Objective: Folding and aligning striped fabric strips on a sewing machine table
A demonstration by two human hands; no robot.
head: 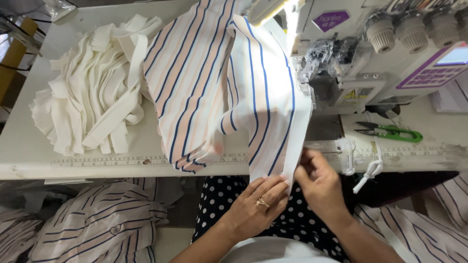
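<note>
Bare forearms, one ring, spotted dark clothing.

The left hand (257, 202) wears a gold-coloured ring on one finger; the right hand (319, 182) shows no jewellery. Both forearms are uncovered, with no sleeves in sight. Over the lap lies black fabric dotted with small white spots, and a pale, plain garment shows at the bottom edge.

Both hands (287, 195) close together; fingers pinching

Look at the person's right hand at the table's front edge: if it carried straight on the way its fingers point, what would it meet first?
The right hand points up and left, already pinching the white band on the striped fabric. That band comes first; beyond it probably the table edge, though depth is unclear.
</note>
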